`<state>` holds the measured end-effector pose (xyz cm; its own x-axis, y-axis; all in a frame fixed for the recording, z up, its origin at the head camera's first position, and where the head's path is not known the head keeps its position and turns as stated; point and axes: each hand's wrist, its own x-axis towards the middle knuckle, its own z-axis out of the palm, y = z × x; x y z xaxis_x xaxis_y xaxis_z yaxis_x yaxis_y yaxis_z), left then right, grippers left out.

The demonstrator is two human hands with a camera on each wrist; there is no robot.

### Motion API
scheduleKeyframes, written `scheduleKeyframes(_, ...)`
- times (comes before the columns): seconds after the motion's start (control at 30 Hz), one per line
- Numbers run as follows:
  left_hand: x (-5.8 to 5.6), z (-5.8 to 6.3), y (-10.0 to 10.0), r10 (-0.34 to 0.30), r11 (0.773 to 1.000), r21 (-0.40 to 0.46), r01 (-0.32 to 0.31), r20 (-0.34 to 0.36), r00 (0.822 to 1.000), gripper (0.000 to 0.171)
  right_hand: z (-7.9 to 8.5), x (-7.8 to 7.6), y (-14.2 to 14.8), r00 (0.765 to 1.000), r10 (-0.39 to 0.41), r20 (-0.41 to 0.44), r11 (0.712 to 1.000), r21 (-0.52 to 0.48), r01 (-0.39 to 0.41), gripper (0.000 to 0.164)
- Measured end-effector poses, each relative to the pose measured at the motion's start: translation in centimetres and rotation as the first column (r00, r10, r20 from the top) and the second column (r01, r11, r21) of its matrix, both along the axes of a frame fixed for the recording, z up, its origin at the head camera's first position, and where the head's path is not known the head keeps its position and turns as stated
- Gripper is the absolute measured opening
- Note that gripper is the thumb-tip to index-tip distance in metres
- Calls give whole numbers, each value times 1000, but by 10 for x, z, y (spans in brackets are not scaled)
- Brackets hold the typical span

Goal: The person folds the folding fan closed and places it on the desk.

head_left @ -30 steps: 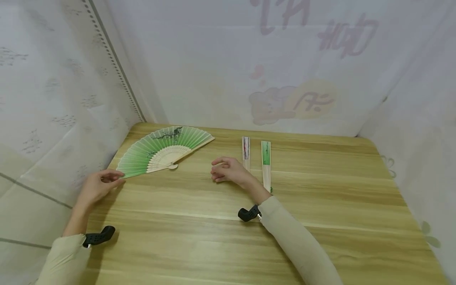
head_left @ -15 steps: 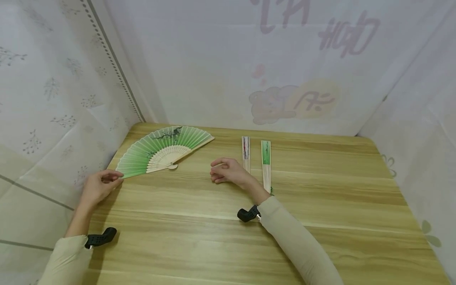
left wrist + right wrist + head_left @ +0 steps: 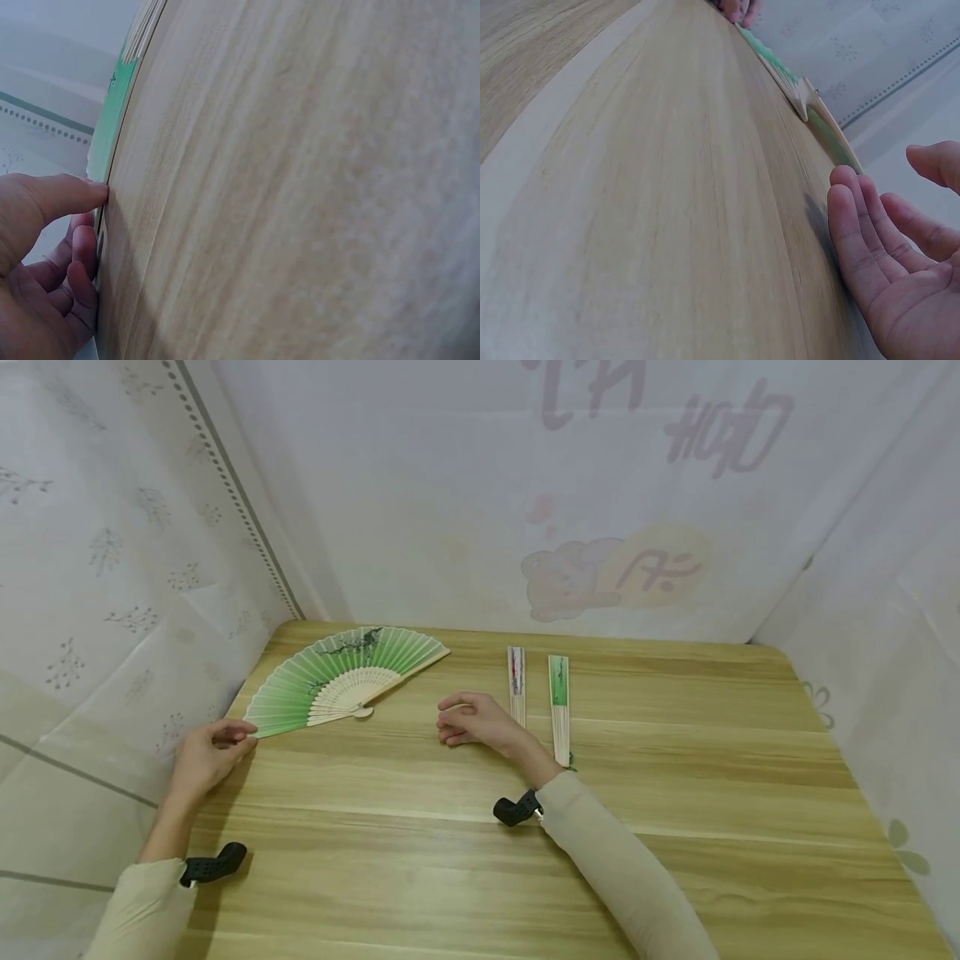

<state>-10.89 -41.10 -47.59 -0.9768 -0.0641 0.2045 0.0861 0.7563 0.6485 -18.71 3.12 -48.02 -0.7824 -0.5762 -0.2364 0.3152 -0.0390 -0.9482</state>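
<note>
As the head view is taken in, the spread fan [image 3: 345, 681] is seen laid out at the far left of the table [image 3: 420, 860], and its lower left corner is being pinched by thumb and forefinger of the left hand [image 3: 206, 758]! Across in the middle, the right hand [image 3: 480, 722] is poised near the fan's pivot, its fingers loosely bent and free; whether the table is touched cannot be told. The white fan [image 3: 516, 677], folded, is partly covered by that hand, and just to its right the green fan [image 3: 559, 706] is laid folded, a green cord [image 3: 572, 763] shown at its lower end.

Over to the left wrist: the thumb is pressed to the spread fan's edge, the other fingers curled beside it and partly hidden.

And from the right wrist, relaxed fingers are shown, thumb held apart, with the spread fan stretched beyond and the left hand glimpsed at its far end.
</note>
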Motion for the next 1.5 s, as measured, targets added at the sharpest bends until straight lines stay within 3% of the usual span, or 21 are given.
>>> scheduleKeyframes(0.57, 1, 1, 2, 37, 999, -13, -37, 28, 999, 12, -4, -5, -22, 999, 20, 28, 998, -53, -19, 38)
scheduleKeyframes(0.8, 6, 2, 3, 106, 993, -61, -103, 35, 994, 19, -5, -5, -28, 998, 19, 58, 997, -71, -15, 39)
scheduleKeyframes(0.97, 11, 3, 1, 134, 990, -38, -133, 36, 990, 22, -4, -4, -28, 997, 28, 67, 997, -71, -23, 38)
scheduleKeyframes(1.5, 16, 3, -6, 152, 988, -28, -151, 30, 988, 23, -2, -5, -30, 997, 47, 69, 998, -55, -43, 39)
